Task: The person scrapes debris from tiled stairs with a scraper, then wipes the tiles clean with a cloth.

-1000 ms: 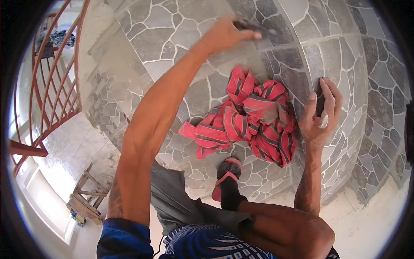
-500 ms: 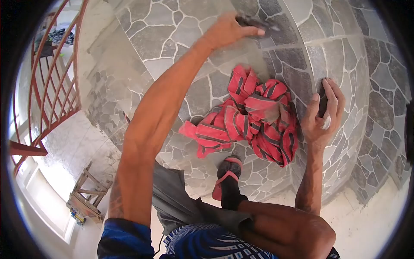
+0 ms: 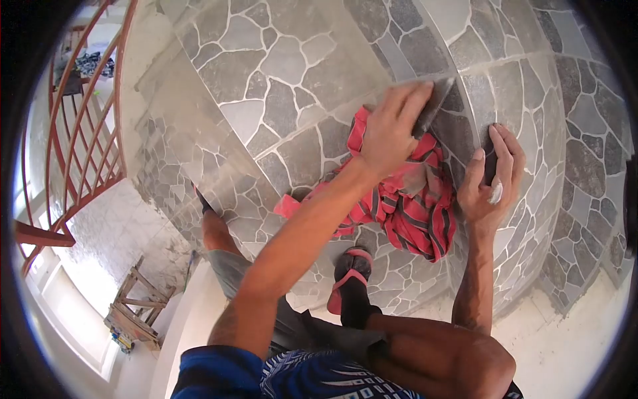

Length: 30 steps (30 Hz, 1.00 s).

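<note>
My left hand (image 3: 393, 130) is closed on a dark, flat, straight-edged pad (image 3: 433, 106), pressed to the stone-patterned step near its rounded edge. Part of the pad is hidden by my fingers. Just below that hand lies a crumpled red and dark striped cloth (image 3: 419, 216), partly covered by my wrist and forearm. To the right, my right hand (image 3: 490, 183) rests on the curved stone face, thumb and fingers around a small dark piece (image 3: 490, 159) whose kind I cannot make out. A whitish smear marks one of its fingers.
Grey stone paving (image 3: 282, 60) with pale joints spreads around both hands. A red-brown metal railing (image 3: 90, 126) stands at the left, with a wooden stand (image 3: 136, 306) below it. My sandalled foot (image 3: 351, 272) is on the paving just below the cloth.
My left hand has come down and to the right with the dark pad, from the upper paving to just above the cloth. My right hand has hardly moved.
</note>
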Motion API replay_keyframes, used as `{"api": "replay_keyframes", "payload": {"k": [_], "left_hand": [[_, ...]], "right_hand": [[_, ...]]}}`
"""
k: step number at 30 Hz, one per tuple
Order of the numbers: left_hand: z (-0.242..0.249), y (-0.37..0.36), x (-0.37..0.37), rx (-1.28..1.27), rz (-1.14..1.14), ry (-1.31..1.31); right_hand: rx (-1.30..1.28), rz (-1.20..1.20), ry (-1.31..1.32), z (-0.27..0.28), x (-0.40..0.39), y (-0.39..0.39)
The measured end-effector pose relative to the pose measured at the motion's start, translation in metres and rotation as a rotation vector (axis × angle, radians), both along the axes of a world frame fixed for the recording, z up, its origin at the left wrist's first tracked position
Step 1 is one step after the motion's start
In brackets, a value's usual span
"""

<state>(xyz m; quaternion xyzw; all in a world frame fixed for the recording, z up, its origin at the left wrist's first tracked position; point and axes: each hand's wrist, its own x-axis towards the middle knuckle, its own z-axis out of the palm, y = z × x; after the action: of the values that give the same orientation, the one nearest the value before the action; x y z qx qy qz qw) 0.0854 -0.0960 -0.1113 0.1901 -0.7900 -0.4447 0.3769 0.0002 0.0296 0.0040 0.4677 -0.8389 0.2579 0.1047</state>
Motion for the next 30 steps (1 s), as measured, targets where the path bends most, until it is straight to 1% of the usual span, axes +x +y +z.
{"api": "replay_keyframes", "payload": {"k": [5, 8, 11, 14, 15, 18, 19, 22, 23, 26, 27, 30], "left_hand": [[0.000, 0.028, -0.011, 0.017, 0.098, -0.015], [-0.010, 0.002, -0.010, 0.003, 0.102, -0.018], [-0.005, 0.025, -0.013, 0.069, 0.122, -0.007], [0.002, 0.033, 0.000, 0.027, 0.049, -0.041], [-0.007, 0.024, -0.003, 0.062, 0.056, -0.081], [0.007, 0.007, -0.030, 0.217, 0.192, -0.130], [0.016, 0.014, -0.028, 0.213, 0.198, -0.128], [0.018, 0.044, -0.006, 0.113, 0.079, -0.173], [0.014, 0.045, -0.003, 0.126, 0.049, -0.168], [0.021, 0.017, -0.022, 0.262, 0.153, -0.202], [0.029, 0.018, -0.028, 0.313, 0.183, -0.156], [0.021, 0.051, -0.016, 0.184, 0.145, -0.183]], "right_hand": [[0.029, -0.010, -0.010, 0.003, 0.003, 0.000], [0.016, -0.027, -0.022, 0.003, 0.005, -0.001], [0.002, 0.000, -0.019, 0.000, 0.002, 0.000], [0.011, 0.006, -0.005, 0.000, 0.002, 0.000], [0.011, -0.001, -0.008, 0.000, 0.003, 0.000], [0.025, -0.012, -0.001, 0.001, 0.004, -0.001], [0.037, -0.003, 0.014, 0.001, 0.003, 0.001], [0.013, -0.002, 0.003, 0.000, 0.002, -0.002], [0.003, -0.008, -0.012, -0.001, 0.004, -0.001], [0.005, -0.012, -0.013, 0.001, 0.005, -0.002], [0.013, -0.010, -0.005, 0.000, 0.005, 0.000], [0.011, 0.008, 0.012, 0.002, 0.000, -0.003]]}}
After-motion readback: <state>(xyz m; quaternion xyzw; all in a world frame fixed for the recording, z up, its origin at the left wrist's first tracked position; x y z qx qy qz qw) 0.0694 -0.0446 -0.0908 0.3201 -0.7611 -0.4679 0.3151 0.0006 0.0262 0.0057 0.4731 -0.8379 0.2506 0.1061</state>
